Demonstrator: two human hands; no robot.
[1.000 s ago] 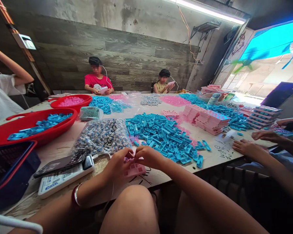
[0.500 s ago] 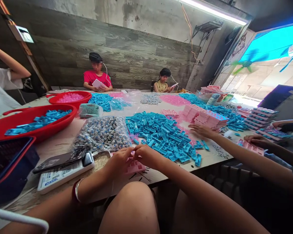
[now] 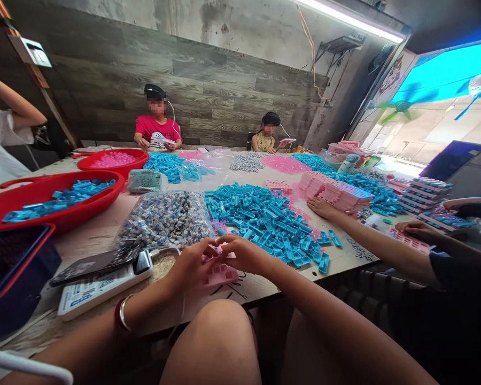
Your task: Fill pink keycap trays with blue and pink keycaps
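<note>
My left hand [image 3: 193,263] and my right hand [image 3: 246,254] meet over a pink plastic tray [image 3: 223,275] with square compartments at the table's near edge. Both have their fingers bent, the tips almost touching. Something small and pinkish shows between them, mostly hidden by the fingers. The lower fingers of my left hand lie against the tray's left side. Just beyond my hands is a heap of blue plastic pieces [image 3: 260,222]. To its left lies a clear bag of small grey, white and blue parts [image 3: 166,219].
Left are a red basin [image 3: 92,206] of blue pieces, a dark basket [image 3: 16,278], a phone [image 3: 92,264] and a white power bank [image 3: 104,291]. Right, a co-worker's hand [image 3: 323,207] touches stacked pink trays [image 3: 340,195]; another hand [image 3: 414,230] holds a tray. Two people sit opposite.
My fingers have shifted slightly over the tray, opening a small gap between my hands. Across the table, the person in red has lowered the pink panel and moved one hand aside.
</note>
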